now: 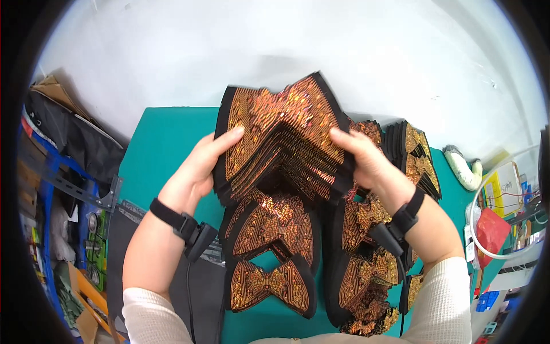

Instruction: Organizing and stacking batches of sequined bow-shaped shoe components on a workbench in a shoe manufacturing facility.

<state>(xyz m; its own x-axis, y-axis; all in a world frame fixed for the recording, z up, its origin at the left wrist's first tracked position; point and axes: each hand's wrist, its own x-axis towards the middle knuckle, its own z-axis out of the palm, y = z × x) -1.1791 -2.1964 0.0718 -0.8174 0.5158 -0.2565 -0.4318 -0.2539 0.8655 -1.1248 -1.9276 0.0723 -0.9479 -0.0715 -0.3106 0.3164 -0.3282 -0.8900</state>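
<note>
Between my two hands is a thick stack of black shoe uppers point(281, 109) studded with orange-gold stones, its V-shaped notch facing me. My left hand point(209, 157) grips the left side, thumb on top and fingers hidden beneath. On the right side, my right hand point(366, 157) holds it the same way. Below the stack lie more uppers with jewelled bows, among them a single upper point(269, 284) nearest me. Another column of uppers point(366, 275) runs down beside it, partly under my right forearm.
A green table point(172, 129) meets a white wall. More stacked uppers point(421, 155) stand at the back right, near a pale curved cushion-like object point(461, 166). A white hoop point(478, 229) and a red sheet point(491, 235) are at the right edge. Dark sheet material point(132, 252) lies left.
</note>
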